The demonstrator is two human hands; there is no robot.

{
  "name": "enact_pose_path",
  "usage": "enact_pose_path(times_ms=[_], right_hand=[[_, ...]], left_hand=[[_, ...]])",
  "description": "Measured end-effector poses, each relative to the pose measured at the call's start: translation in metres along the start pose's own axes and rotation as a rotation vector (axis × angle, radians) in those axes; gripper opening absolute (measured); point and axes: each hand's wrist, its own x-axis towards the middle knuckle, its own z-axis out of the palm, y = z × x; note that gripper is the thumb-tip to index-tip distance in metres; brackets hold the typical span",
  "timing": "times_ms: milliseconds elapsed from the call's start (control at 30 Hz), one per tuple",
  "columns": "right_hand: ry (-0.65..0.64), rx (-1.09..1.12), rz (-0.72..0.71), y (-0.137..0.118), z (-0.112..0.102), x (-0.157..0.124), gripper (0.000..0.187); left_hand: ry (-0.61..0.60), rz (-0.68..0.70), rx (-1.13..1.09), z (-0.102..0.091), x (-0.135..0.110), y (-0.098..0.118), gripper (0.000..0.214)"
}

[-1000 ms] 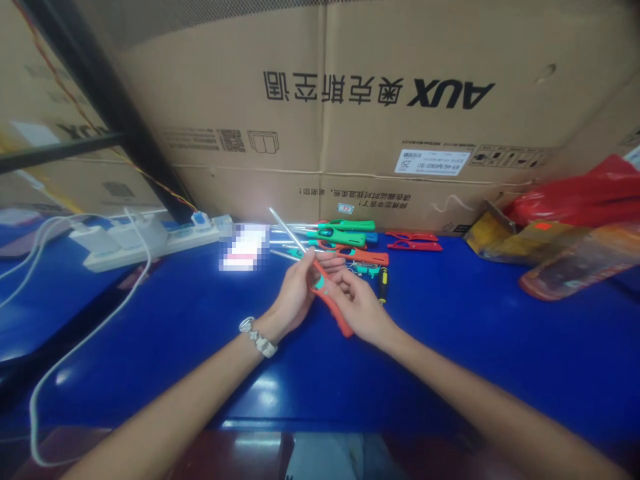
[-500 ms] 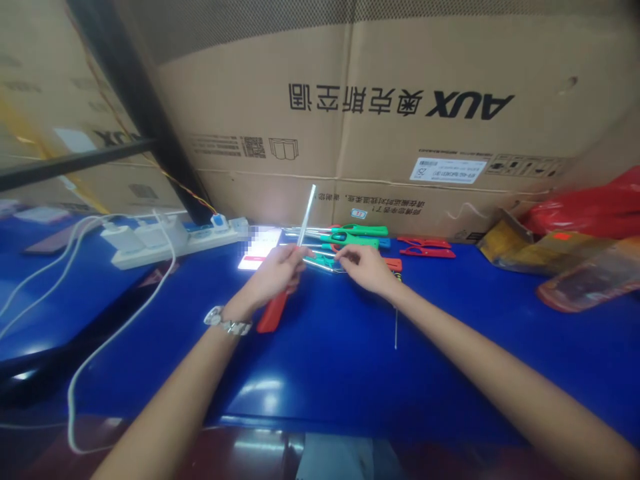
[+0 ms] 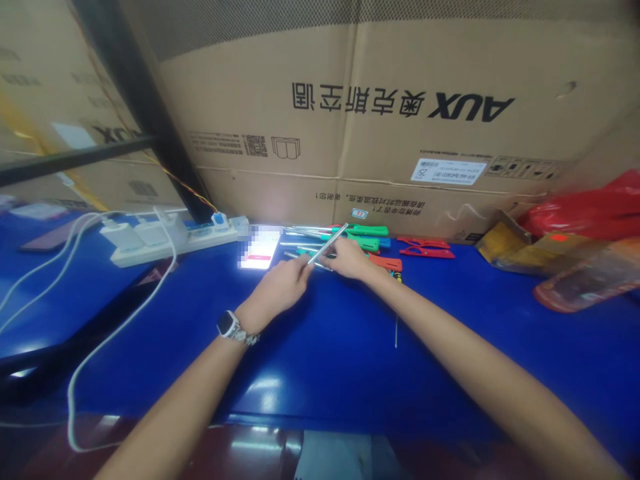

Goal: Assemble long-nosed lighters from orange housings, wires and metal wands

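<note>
Left hand (image 3: 283, 283) grips a silver rod (image 3: 330, 243) in front of a bunch of lighters (image 3: 367, 230)

The biggest thing in view is a brown carton (image 3: 240, 100) standing like a wall at the back, its AUX lettering upside down. In front of it spreads a glossy blue table (image 3: 325, 377). At the left, a dark post (image 3: 130, 100) slants down towards the tabletop, with a crossbar running off from it.

At the far right lies a red plastic bag (image 3: 590, 207), with a torn yellow box (image 3: 505, 243) and a clear orange-tinted container (image 3: 585, 287) just beside it. A white power strip (image 3: 200, 243) loaded with plugs lies on the left, near the post.

The left hand is closed around the rod, which slants up to the right, passing in front of the right hand (image 3: 347, 258). The right hand's fingers are bent among the lighters; whether they hold anything cannot be told.

The lighters, with green, blue and orange handles, lie in front of the carton. Left of them glows a phone (image 3: 265, 247), partly pixelated; right of them lie two red pieces (image 3: 427, 251). A watch (image 3: 227, 324) circles the left wrist. Smallest is a screwdriver (image 3: 397, 330), its thin shaft showing below the right forearm.
</note>
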Motion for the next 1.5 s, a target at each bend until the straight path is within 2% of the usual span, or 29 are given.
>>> enact_pose_path(times_ms=[100, 167, 233, 333, 400, 500, 600, 733, 833, 900, 967, 1067, 1133, 1367, 1500], right_hand=[[0.096, 0.217, 0.073, 0.013, -0.011, -0.015, 0.011], [0.112, 0.390, 0.095, 0.022, -0.020, -0.030, 0.012], [0.110, 0.441, 0.111, 0.029, -0.028, -0.047, 0.015], [0.169, 0.345, 0.049, 0.034, -0.033, -0.064, 0.011], [0.192, 0.230, -0.014, 0.033, -0.032, -0.065, 0.013], [0.173, -0.025, -0.014, 0.028, -0.028, -0.053, 0.015], [0.086, -0.232, -0.003, 0.019, -0.021, -0.034, 0.018], [0.042, -0.274, 0.001, 0.013, -0.014, -0.020, 0.011], [0.099, -0.116, 0.024, 0.020, -0.021, -0.022, 0.008], [0.189, 0.147, 0.130, 0.029, -0.031, -0.030, 0.011], [0.297, 0.419, 0.240, 0.038, -0.043, -0.041, 0.019], [0.361, 0.790, 0.343, 0.044, -0.052, -0.059, 0.031], [0.393, 0.939, 0.389, 0.044, -0.050, -0.068, 0.041], [0.472, 1.068, 0.474, 0.038, -0.039, -0.079, 0.038], [0.409, 1.092, 0.439, 0.030, -0.040, -0.081, 0.038]], left_hand=[[-0.017, -0.013, 0.026, -0.001, -0.001, 0.003, 0.027], [-0.023, -0.011, 0.035, -0.001, -0.001, 0.004, 0.029], [-0.028, -0.007, 0.052, 0.001, -0.001, 0.004, 0.030], [-0.050, -0.011, 0.086, 0.003, 0.000, 0.005, 0.030], [-0.070, -0.026, 0.102, 0.003, 0.000, 0.006, 0.029], [-0.083, -0.049, 0.113, 0.003, 0.000, 0.008, 0.029], [-0.085, -0.063, 0.109, 0.001, 0.000, 0.007, 0.029], [-0.080, -0.060, 0.080, -0.001, -0.001, 0.004, 0.029], [-0.074, -0.044, 0.061, -0.002, -0.002, 0.004, 0.031], [-0.070, -0.018, 0.052, -0.002, -0.003, 0.006, 0.031], [-0.080, 0.006, 0.055, -0.001, -0.005, 0.009, 0.031], [-0.116, 0.012, 0.104, 0.002, -0.010, 0.017, 0.031], [-0.132, 0.011, 0.165, 0.004, -0.013, 0.022, 0.031], [-0.133, 0.045, 0.233, 0.007, -0.013, 0.025, 0.032], [-0.127, 0.055, 0.218, 0.006, -0.013, 0.025, 0.031]])
